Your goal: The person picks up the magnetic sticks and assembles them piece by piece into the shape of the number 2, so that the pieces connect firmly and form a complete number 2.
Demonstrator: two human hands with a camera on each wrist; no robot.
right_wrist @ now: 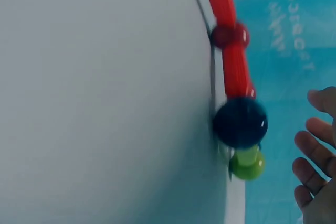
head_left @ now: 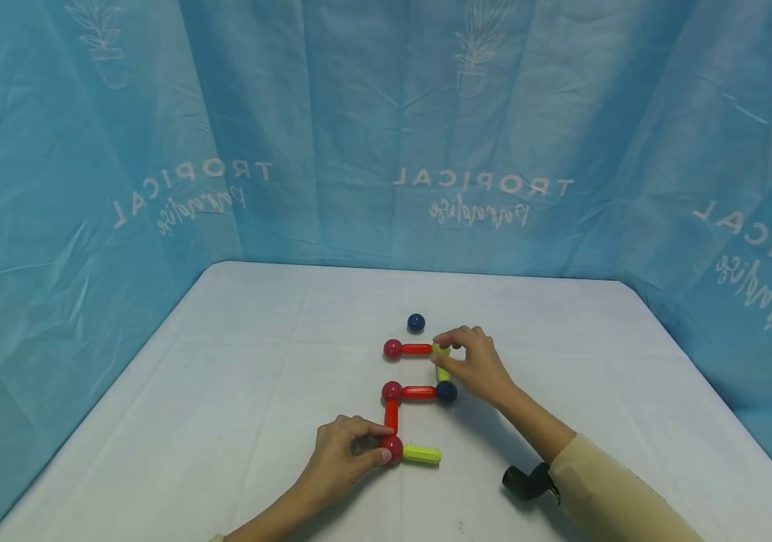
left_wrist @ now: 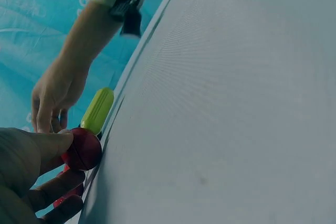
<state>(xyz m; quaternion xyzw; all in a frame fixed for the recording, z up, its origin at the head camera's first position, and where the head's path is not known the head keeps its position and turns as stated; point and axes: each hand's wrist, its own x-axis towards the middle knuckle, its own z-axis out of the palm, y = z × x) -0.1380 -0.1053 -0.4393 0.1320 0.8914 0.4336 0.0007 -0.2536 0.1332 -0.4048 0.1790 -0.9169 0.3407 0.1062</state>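
My left hand (head_left: 343, 455) grips a red ball (head_left: 393, 449) at the near end of a zigzag of balls and rods; in the left wrist view its thumb presses on that red ball (left_wrist: 84, 149). A yellow-green rod (head_left: 422, 454) extends rightward from it, and a red rod (head_left: 392, 416) runs away to another red ball (head_left: 392, 391). A further red rod leads to a dark blue ball (head_left: 447, 392). My right hand (head_left: 477, 365) is over a yellow-green ball (head_left: 440, 351); in the right wrist view its spread fingers (right_wrist: 315, 148) are apart from the yellow-green ball (right_wrist: 248, 164).
A loose dark blue ball (head_left: 416, 323) lies behind the chain. At the chain's far left end is a red ball (head_left: 392, 348), joined by a red rod (head_left: 416, 348). A black device (head_left: 526, 482) is at the right wrist. Blue curtains (head_left: 386, 135) surround the white table (head_left: 291, 331).
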